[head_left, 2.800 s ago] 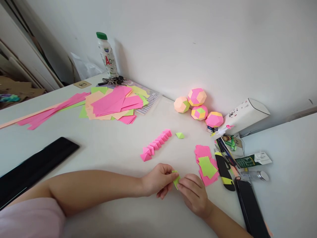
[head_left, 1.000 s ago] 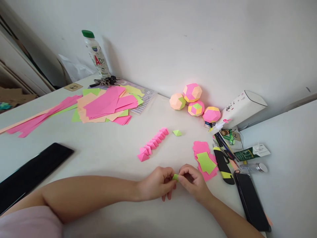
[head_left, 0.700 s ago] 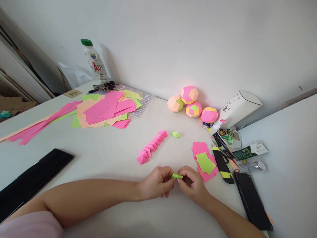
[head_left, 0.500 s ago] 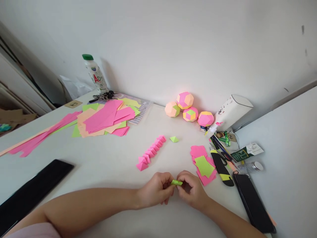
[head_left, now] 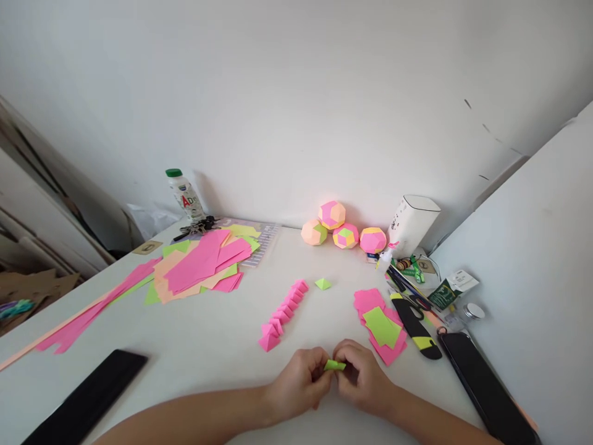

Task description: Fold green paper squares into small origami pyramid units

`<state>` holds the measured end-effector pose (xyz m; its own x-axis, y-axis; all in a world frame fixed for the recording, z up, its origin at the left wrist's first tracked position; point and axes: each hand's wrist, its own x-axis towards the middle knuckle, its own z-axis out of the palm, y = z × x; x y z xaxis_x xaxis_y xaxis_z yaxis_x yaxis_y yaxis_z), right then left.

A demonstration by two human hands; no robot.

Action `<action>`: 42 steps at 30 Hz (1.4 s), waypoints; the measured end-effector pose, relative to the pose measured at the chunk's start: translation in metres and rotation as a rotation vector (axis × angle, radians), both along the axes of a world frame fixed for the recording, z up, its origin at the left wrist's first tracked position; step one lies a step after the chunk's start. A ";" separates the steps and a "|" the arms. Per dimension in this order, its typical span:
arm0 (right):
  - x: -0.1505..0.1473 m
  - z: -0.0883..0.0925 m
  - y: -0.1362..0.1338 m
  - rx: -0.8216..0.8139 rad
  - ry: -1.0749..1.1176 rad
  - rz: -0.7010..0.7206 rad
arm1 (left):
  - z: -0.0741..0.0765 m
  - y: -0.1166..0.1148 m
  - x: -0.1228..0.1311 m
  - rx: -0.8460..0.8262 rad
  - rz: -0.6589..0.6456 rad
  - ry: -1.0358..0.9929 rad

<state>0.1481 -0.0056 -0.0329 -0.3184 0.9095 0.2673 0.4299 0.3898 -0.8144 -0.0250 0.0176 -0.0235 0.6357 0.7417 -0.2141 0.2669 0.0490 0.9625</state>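
Left hand (head_left: 300,384) and right hand (head_left: 364,378) pinch a small folded green paper (head_left: 334,365) between them, just above the table (head_left: 222,346); its folds are too small to make out. Beyond it lie a row of folded pink pieces (head_left: 283,313) and one green piece (head_left: 323,283).

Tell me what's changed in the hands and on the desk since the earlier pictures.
The green paper has turned from roughly upright to crosswise between the left hand and right hand; both hold it, as at first. The camera has tilted up, so the desk sits lower in view. The pink row and balls stayed put.
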 end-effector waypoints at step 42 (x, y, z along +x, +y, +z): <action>0.000 0.005 0.005 -0.241 0.125 -0.065 | -0.008 0.006 -0.002 -0.178 0.041 -0.148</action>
<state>0.1483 -0.0004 -0.0284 -0.2351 0.9691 0.0746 0.3378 0.1534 -0.9287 -0.0265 0.0238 -0.0316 0.6397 0.7267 -0.2504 0.1177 0.2293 0.9662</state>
